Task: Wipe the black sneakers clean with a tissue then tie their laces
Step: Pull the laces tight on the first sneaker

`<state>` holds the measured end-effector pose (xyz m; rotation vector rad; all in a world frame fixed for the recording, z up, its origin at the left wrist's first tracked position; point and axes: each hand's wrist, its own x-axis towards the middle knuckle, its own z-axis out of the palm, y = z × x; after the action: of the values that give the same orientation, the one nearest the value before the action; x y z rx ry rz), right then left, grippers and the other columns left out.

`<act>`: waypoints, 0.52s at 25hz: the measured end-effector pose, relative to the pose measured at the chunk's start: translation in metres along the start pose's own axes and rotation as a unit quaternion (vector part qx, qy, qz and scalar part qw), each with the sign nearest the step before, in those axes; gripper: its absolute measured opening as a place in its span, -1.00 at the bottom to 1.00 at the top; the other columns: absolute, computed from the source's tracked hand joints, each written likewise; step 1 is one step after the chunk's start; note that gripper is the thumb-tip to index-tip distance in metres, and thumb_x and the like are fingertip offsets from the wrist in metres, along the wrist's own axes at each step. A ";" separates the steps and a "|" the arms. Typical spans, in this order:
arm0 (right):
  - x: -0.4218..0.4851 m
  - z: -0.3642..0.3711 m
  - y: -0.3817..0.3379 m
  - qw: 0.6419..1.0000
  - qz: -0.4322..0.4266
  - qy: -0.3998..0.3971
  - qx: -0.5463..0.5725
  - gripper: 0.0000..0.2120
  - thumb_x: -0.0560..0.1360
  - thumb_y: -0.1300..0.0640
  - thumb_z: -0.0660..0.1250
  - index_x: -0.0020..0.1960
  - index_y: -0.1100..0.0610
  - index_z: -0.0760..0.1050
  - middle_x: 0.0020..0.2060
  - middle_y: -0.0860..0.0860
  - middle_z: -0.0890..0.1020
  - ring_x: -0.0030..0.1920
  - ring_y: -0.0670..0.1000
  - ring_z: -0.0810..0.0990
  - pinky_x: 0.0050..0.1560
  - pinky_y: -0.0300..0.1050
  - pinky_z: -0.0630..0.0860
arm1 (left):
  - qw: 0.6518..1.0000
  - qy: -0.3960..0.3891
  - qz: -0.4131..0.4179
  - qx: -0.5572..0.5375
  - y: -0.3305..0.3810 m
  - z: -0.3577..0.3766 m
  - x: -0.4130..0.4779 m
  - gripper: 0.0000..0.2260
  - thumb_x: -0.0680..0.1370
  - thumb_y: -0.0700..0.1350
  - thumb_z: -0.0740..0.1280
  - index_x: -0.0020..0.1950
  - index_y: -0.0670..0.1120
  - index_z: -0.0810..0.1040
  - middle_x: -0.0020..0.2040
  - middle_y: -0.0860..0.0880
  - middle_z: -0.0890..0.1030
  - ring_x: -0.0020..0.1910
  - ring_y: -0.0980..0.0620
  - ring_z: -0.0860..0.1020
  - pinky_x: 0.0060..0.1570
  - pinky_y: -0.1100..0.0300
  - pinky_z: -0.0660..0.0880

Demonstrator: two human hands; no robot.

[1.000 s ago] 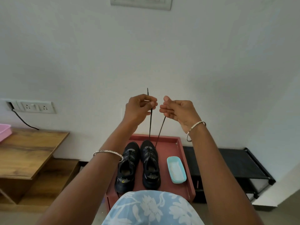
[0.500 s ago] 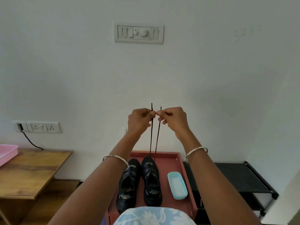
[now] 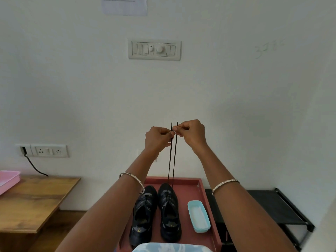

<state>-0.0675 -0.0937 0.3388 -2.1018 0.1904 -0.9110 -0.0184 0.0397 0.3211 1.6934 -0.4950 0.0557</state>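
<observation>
Two black sneakers stand side by side on a red tray (image 3: pixel 192 190), toes toward the wall: the left sneaker (image 3: pixel 142 215) and the right sneaker (image 3: pixel 170 213). Two black lace ends (image 3: pixel 172 160) rise taut and nearly vertical from the right sneaker. My left hand (image 3: pixel 157 139) pinches one lace end near its tip. Close beside it, my right hand (image 3: pixel 190 132) pinches the other. Both hands are held high above the tray, fingertips almost touching. No tissue shows in either hand.
A light blue oblong tub (image 3: pixel 199 216) lies on the tray right of the sneakers. A wooden table (image 3: pixel 32 202) with a pink tray (image 3: pixel 8 180) stands at left, a black rack (image 3: pixel 272 210) at right. The white wall carries a switch panel (image 3: pixel 154 50) and sockets (image 3: pixel 48 150).
My hands came together from slightly apart and each now pinches a lace end, the two strands parallel. The camera tilted up, so the hands sit lower in view.
</observation>
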 end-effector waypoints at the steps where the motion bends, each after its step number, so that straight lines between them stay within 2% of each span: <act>1: 0.001 -0.001 0.000 1.000 0.003 -0.004 0.001 -0.85 0.48 0.07 0.53 -0.14 0.16 0.74 -0.45 -0.05 0.61 -0.33 -0.05 0.60 -0.26 -0.21 0.47 | 1.000 -0.003 0.001 -0.009 0.000 0.001 0.000 -0.86 0.55 -0.12 0.44 0.02 -0.17 0.72 -0.11 -0.10 0.72 -0.08 0.00 0.71 -0.13 0.17 0.67; 5: 0.004 -0.003 0.003 1.000 0.018 -0.013 0.017 -0.85 0.47 0.05 0.54 -0.13 0.14 0.75 -0.43 -0.09 0.63 -0.33 -0.13 0.59 -0.30 -0.32 0.42 | 1.000 -0.002 -0.002 -0.011 -0.002 0.005 0.004 -0.87 0.55 -0.08 0.45 -0.01 -0.11 0.73 -0.11 -0.06 0.73 -0.05 0.02 0.70 -0.06 0.11 0.66; 7: 0.006 -0.002 0.008 0.998 0.049 0.001 0.044 -0.82 0.44 0.01 0.56 -0.11 0.12 0.75 -0.28 -0.07 0.71 -0.17 -0.12 0.65 -0.16 -0.25 0.53 | 1.000 -0.008 0.001 0.010 -0.003 0.002 0.005 -0.85 0.53 -0.01 0.46 -0.03 -0.06 0.73 -0.11 -0.02 0.73 -0.03 0.05 0.70 0.02 0.07 0.62; 9: 0.004 -0.002 0.016 0.988 0.108 -0.001 0.112 -0.79 0.41 -0.02 0.57 -0.10 0.11 0.74 -0.16 -0.03 0.74 -0.04 -0.04 0.68 -0.02 -0.14 0.59 | 0.997 -0.070 -0.005 -0.015 -0.003 -0.004 0.003 -0.82 0.54 0.02 0.45 0.01 -0.07 0.72 -0.10 -0.02 0.73 -0.04 0.07 0.70 0.06 0.07 0.57; 11: -0.004 -0.001 0.022 0.956 0.177 -0.036 0.233 -0.79 0.45 0.02 0.55 -0.05 0.16 0.72 -0.12 0.04 0.75 -0.03 0.04 0.71 0.03 -0.07 0.61 | 0.984 -0.163 -0.022 -0.074 -0.004 -0.010 -0.001 -0.78 0.58 -0.01 0.41 0.11 -0.11 0.69 -0.09 -0.03 0.71 -0.03 0.08 0.69 0.11 0.04 0.55; 13: -0.015 0.001 0.026 0.899 0.243 -0.062 0.359 -0.78 0.47 0.08 0.52 0.02 0.22 0.68 -0.11 0.10 0.74 -0.11 0.06 0.70 0.06 -0.06 0.63 | 0.972 -0.195 -0.050 -0.119 -0.010 -0.010 -0.002 -0.76 0.58 -0.04 0.42 0.18 -0.14 0.64 -0.09 -0.04 0.69 -0.04 0.07 0.68 0.15 0.03 0.54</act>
<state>-0.0729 -0.1035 0.3113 -1.3217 0.2519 -0.4367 -0.0140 0.0509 0.3135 1.4913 -0.6777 -0.4040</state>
